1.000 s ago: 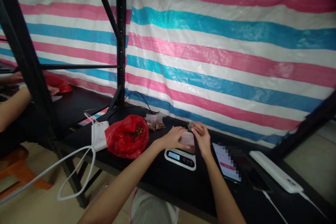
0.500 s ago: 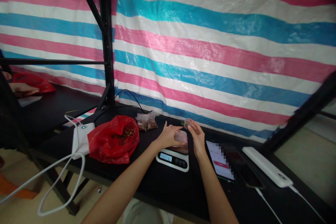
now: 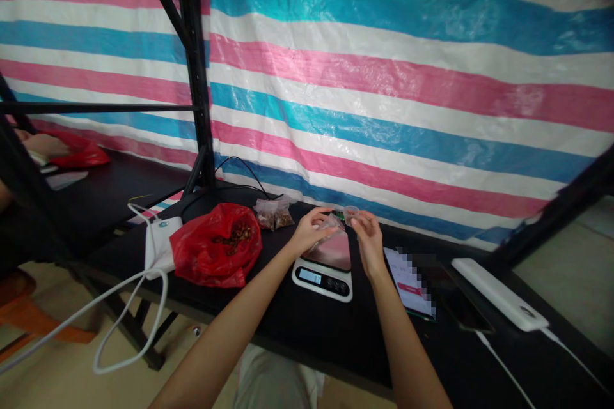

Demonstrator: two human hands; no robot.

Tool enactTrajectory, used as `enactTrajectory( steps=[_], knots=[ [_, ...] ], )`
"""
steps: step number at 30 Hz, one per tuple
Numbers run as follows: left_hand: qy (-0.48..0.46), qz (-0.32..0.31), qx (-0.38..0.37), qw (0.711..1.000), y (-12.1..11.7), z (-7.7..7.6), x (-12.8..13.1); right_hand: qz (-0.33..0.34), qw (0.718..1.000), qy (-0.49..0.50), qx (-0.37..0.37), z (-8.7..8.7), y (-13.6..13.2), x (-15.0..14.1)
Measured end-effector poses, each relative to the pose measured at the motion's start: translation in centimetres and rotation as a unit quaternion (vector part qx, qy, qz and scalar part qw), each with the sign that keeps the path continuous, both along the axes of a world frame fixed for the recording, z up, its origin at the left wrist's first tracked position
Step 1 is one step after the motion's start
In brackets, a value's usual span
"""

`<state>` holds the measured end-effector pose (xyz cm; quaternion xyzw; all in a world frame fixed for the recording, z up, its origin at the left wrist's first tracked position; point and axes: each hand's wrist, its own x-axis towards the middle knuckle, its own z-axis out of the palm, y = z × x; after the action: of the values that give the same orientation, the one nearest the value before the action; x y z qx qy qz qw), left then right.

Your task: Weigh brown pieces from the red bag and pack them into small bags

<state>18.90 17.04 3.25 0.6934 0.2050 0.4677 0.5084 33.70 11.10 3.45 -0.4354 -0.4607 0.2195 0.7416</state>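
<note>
My left hand (image 3: 306, 231) is closed on a small clear plastic bag (image 3: 332, 225), held just above the metal plate of a white kitchen scale (image 3: 322, 284). The scale's display is lit; its digits are too small to read surely. Between the fingers of my right hand (image 3: 369, 244) is a small clear plastic cup (image 3: 351, 211), close to the bag's right side. I cannot make out what the cup contains. To the left, a red plastic bag (image 3: 211, 252) lies open with brown dried pieces (image 3: 236, 238) inside.
Filled clear bags (image 3: 274, 213) lie behind the red bag. A white device (image 3: 162, 248) with a looped cable stands at left. On the right are a lit phone (image 3: 410, 284), a dark phone (image 3: 463, 307) and a white power bank (image 3: 499, 294). Another person's hand (image 3: 45, 146) is at far left.
My left hand has lifted the clear bag off the scale's plate, baring the metal. My right hand still holds the cup, now nearer the bag. The view has tilted down slightly.
</note>
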Motion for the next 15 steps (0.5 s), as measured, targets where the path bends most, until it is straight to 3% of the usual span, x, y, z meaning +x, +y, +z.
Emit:
enactTrajectory(
  steps=[5, 15],
  knots=[
    [-0.046, -0.037, -0.045, 0.997, -0.2, 0.0, 0.2, 0.040, 0.998, -0.043, -0.011, 0.7, -0.6, -0.8],
    [-0.043, -0.031, -0.039, 0.998, 0.1, 0.0, 0.1, 0.059, 0.998, -0.032, 0.002, 0.8, -0.7, -1.3]
  ],
)
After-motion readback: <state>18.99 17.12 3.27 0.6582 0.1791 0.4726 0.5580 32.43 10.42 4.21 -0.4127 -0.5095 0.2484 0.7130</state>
